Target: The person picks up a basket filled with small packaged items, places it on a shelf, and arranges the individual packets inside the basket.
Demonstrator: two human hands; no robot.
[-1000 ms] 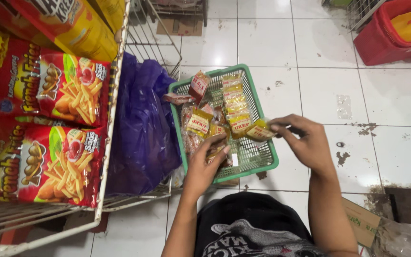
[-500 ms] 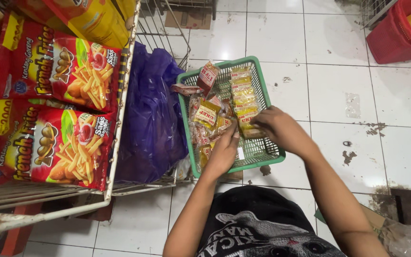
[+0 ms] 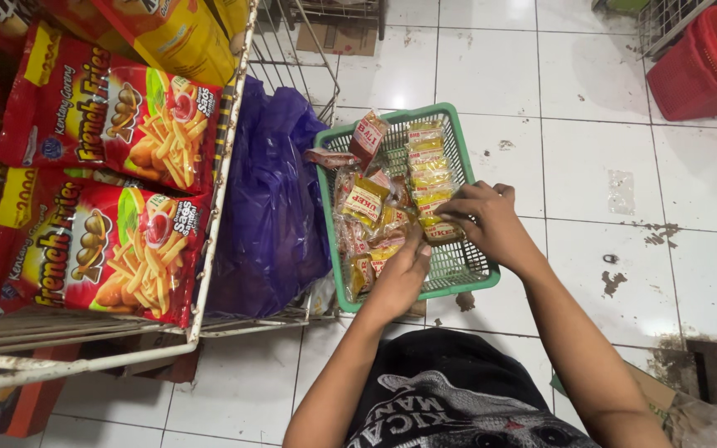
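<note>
Currently, the green basket (image 3: 470, 178) sits on the white tiled floor (image 3: 591, 166). Left of the basket hangs a purple plastic bag (image 3: 271, 199). Inside the basket, the right hand (image 3: 487, 220) grips a yellow snack packet (image 3: 441, 230); the left hand (image 3: 400, 274) lies flat, fingers loosely extended, on the packets (image 3: 367, 203).

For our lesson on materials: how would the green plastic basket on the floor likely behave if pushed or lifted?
The green basket looks like thin open mesh, so probably light and slightly flexible. On glossy floor tiles it would likely slide easily. Low and wide, it seems unlikely to tip, though the loose snack packets inside may shift.
</note>
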